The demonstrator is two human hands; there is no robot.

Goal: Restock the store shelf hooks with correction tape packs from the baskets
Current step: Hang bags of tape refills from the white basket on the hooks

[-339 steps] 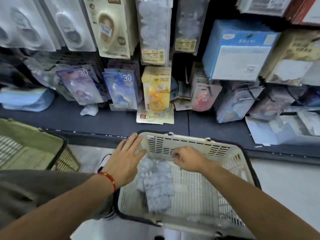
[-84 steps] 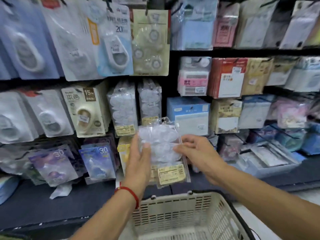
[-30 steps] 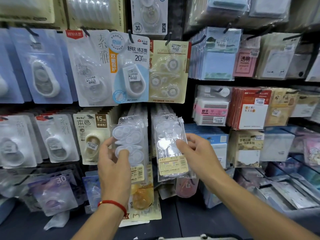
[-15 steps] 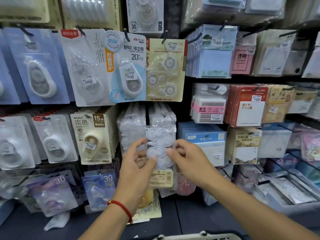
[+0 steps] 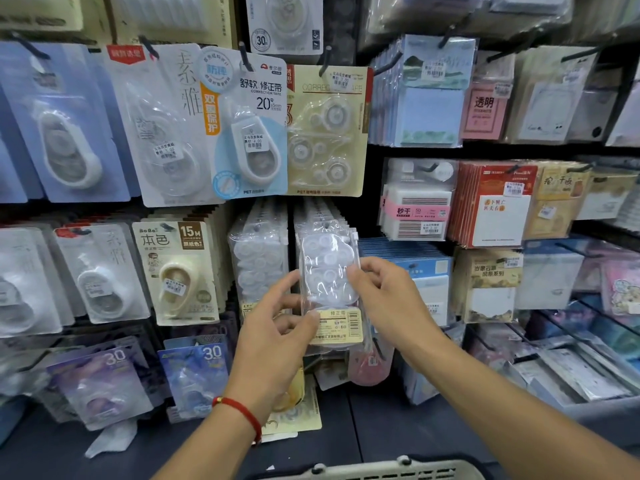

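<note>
Head view: basket rim (image 5: 363, 471) is showing at the bottom edge, and above it my left hand (image 5: 277, 327) is pinching the clear correction tape pack (image 5: 329, 285) at its lower left while my right hand (image 5: 384, 299) is pinching its right edge. I'm holding it up just in front of the right-hand hanging stack (image 5: 322, 216). I can't see the hook; if the hang hole is missing it, the pack is likely dropping.
</note>
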